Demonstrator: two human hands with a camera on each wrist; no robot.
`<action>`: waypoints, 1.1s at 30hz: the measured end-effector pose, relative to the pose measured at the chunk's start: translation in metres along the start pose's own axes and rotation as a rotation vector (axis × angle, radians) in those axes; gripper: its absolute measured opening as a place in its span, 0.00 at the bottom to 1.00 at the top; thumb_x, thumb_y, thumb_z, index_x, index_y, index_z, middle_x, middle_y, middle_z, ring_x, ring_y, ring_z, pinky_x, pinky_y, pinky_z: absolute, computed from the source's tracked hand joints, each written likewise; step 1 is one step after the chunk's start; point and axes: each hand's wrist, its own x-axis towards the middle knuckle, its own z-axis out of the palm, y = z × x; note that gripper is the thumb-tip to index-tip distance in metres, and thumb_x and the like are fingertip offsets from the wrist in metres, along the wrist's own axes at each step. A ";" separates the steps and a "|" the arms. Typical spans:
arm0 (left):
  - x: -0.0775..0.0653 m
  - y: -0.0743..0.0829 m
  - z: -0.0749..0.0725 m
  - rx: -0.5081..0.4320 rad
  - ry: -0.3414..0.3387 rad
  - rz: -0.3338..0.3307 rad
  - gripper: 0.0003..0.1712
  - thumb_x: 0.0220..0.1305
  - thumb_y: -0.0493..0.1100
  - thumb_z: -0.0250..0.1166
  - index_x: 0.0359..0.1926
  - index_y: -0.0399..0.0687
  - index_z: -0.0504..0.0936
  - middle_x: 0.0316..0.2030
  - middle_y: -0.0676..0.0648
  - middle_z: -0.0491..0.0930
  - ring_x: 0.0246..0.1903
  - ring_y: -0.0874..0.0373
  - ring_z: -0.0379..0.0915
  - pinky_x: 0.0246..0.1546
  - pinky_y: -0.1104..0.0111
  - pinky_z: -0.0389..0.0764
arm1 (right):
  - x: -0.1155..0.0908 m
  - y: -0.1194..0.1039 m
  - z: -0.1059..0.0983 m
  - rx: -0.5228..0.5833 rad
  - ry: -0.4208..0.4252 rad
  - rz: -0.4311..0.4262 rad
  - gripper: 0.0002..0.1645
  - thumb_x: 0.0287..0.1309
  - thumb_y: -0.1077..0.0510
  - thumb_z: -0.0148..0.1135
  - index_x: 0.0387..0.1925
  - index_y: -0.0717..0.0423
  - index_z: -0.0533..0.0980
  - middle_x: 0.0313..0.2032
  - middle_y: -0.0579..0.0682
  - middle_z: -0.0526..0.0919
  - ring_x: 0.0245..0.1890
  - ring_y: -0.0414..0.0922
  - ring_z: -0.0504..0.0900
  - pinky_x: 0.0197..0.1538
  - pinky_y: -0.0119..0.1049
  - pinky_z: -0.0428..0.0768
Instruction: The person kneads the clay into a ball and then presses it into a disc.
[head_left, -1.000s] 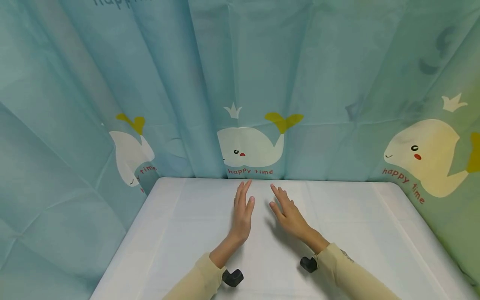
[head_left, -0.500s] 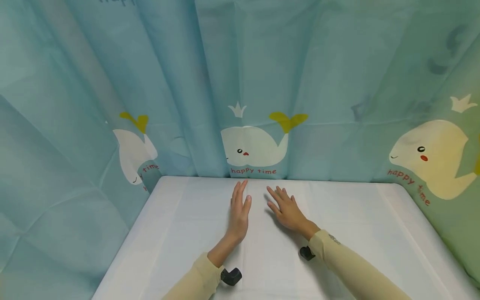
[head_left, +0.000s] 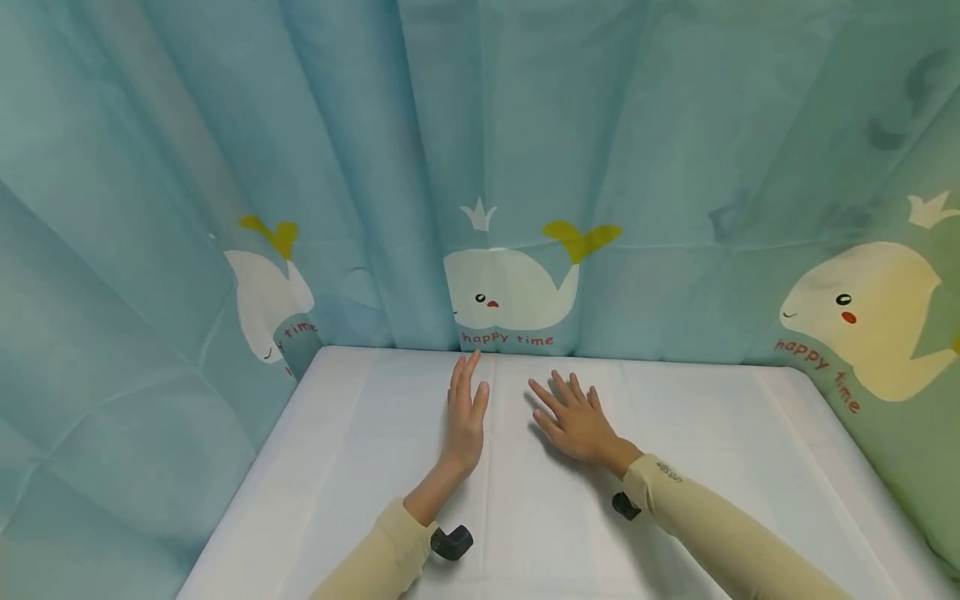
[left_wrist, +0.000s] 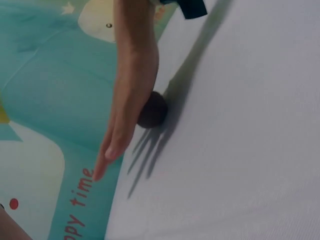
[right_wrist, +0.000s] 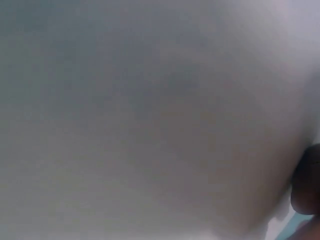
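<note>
My left hand [head_left: 462,429] hovers over the white tabletop in the head view, its fingers straight and pointing away, holding nothing. To its right, my right hand [head_left: 585,432] is palm down with fingers straight and slightly spread. The left wrist view catches the right hand [left_wrist: 135,75] from the side, with a dark round ball [left_wrist: 152,111] between its palm and the table. That ball is hidden by the hand in the head view. A dark rounded shape [right_wrist: 306,182] shows at the right edge of the mostly blurred right wrist view.
The white table [head_left: 712,467] has rounded far corners. A blue-green curtain [head_left: 660,167] printed with whales [head_left: 510,287] hangs along its back and sides. Black wrist cameras, such as the left one [head_left: 452,542], stick out beside both sleeves.
My left hand has shifted left, away from the right hand. The right hand has turned flatter, palm down, and its fingers have spread. The head view has shifted slightly.
</note>
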 end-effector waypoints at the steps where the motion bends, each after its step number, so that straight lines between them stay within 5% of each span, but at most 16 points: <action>1: 0.001 -0.001 -0.001 -0.002 0.005 -0.003 0.32 0.80 0.48 0.47 0.79 0.45 0.60 0.79 0.36 0.47 0.78 0.36 0.41 0.70 0.32 0.36 | -0.001 -0.001 0.000 -0.004 0.002 -0.004 0.36 0.78 0.37 0.44 0.80 0.39 0.57 0.79 0.63 0.51 0.77 0.71 0.45 0.69 0.76 0.43; 33: 0.027 -0.020 -0.033 -0.066 0.115 0.014 0.33 0.78 0.49 0.46 0.79 0.44 0.60 0.80 0.38 0.43 0.79 0.39 0.36 0.72 0.35 0.43 | 0.003 -0.003 0.015 -0.130 -0.082 0.014 0.41 0.74 0.27 0.37 0.82 0.31 0.51 0.82 0.53 0.40 0.79 0.65 0.33 0.71 0.74 0.34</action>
